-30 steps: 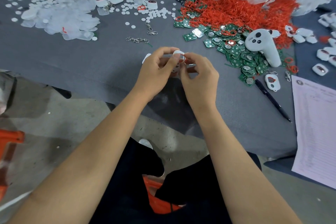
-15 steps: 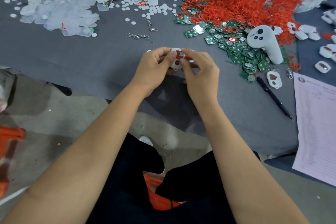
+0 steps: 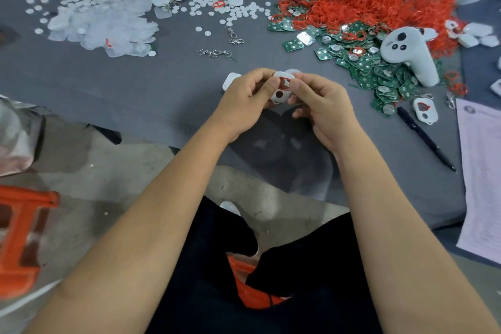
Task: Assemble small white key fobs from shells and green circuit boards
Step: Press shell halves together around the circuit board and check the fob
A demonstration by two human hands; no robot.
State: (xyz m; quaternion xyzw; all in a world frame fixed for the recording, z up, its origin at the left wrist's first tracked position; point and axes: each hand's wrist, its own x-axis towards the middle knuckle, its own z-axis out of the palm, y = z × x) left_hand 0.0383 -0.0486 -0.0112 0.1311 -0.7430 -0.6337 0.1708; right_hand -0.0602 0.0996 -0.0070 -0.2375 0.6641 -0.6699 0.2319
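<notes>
My left hand [image 3: 244, 100] and my right hand [image 3: 322, 106] together pinch one small white key fob shell [image 3: 282, 89] above the grey table's near edge. The shell faces me and shows a red ring and a dark round hole. Both thumbs press on its face. Another white shell [image 3: 230, 81] lies just behind my left hand. A heap of green circuit boards [image 3: 368, 68] lies to the right, within reach. One white shell with a red insert [image 3: 424, 110] rests beside the boards.
Red rubber rings [image 3: 379, 0] pile up behind the boards. A white controller [image 3: 409, 51] lies on them. Clear covers and white discs [image 3: 100, 22] spread at the left. Metal key clips [image 3: 214, 53], a black pen [image 3: 425, 138] and a paper sheet [image 3: 482, 171] also lie here.
The shell has turned in my fingers so that its face with the red ring shows. Both hands stayed at the same spot over the table edge.
</notes>
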